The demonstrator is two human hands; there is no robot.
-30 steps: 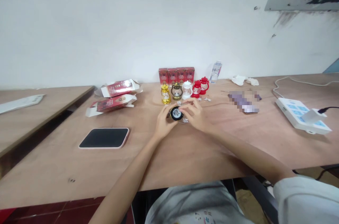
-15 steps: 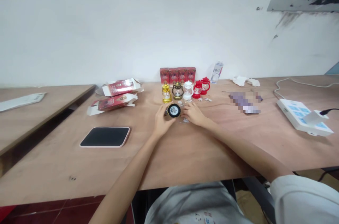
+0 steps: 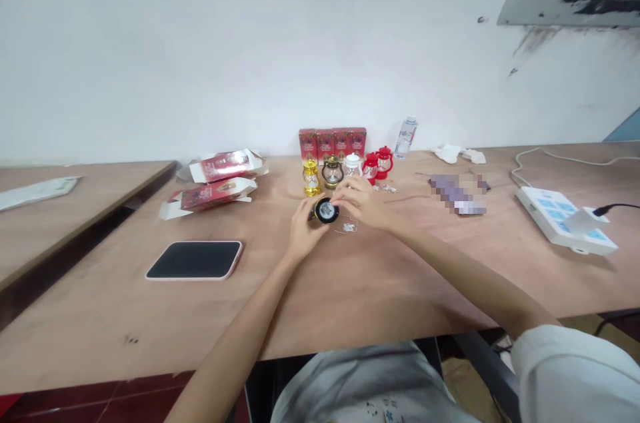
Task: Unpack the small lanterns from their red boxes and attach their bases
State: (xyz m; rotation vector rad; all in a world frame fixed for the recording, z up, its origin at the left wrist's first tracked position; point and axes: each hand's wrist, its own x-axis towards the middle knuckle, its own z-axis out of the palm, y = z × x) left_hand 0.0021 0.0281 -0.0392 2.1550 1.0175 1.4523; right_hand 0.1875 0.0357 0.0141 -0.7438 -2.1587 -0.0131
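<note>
My left hand grips a small black lantern tipped on its side, its round base facing me. My right hand is beside it, fingers pinched at the lantern's right edge. Whether it holds anything is hidden. A small tag or pull tab lies on the table just below the hands. Behind them stands a row of toy lanterns: gold, dark bronze, white and two red.
Red boxes stand against the wall. Two opened red cartons lie at left. A dark phone lies flat at front left. A water bottle, crumpled tissue and a white power strip are on the wooden table.
My right hand moved from the table up and left onto the lantern's edge. The left hand stays on the lantern. The view shifted slightly.
</note>
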